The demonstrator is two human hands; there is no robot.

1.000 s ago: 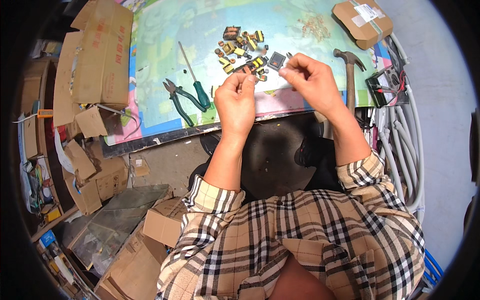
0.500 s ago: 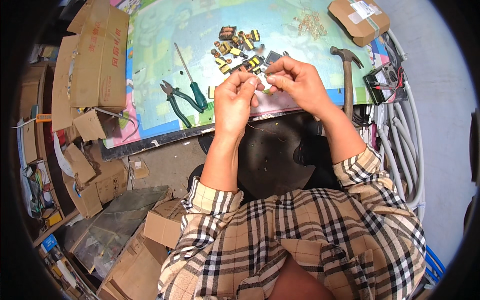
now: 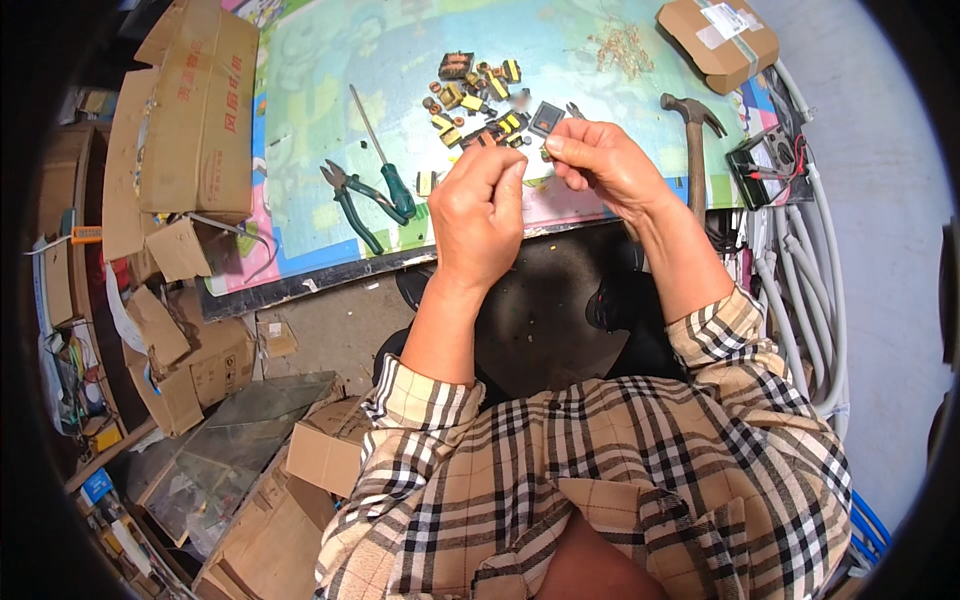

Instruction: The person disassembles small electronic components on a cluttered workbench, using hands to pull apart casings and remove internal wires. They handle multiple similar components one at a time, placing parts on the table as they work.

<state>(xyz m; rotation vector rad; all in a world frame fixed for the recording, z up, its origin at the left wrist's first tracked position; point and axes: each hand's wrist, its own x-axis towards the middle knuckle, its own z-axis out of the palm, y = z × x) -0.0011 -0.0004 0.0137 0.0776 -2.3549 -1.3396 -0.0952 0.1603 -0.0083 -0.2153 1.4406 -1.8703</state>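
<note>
Just over the table's near edge, my left hand (image 3: 478,212) is closed in a fist-like pinch, thumb along the curled fingers. Whatever it grips is hidden. My right hand (image 3: 608,168) is pinched, thumb against forefinger, a short gap to the right; something tiny and dark shows at its fingertips, too small to name. Beyond the hands lies a pile of small wire-wound coils and transformers (image 3: 470,97), many with yellow tape. A dark square tray-like piece (image 3: 546,119) sits beside the right fingers, with part of a tool's jaws (image 3: 574,111) behind them.
Left of my hands lie green-handled pliers (image 3: 352,200) and a screwdriver (image 3: 385,150). On the right are a hammer (image 3: 695,140), a multimeter (image 3: 770,160) with red leads and a cardboard box (image 3: 720,45). Thin copper wire (image 3: 622,50) is heaped at the back. A tall carton (image 3: 200,120) stands left.
My hands have drawn slightly apart, and the left has turned so its back and fist show more. The thin wire hanging below them earlier no longer shows.
</note>
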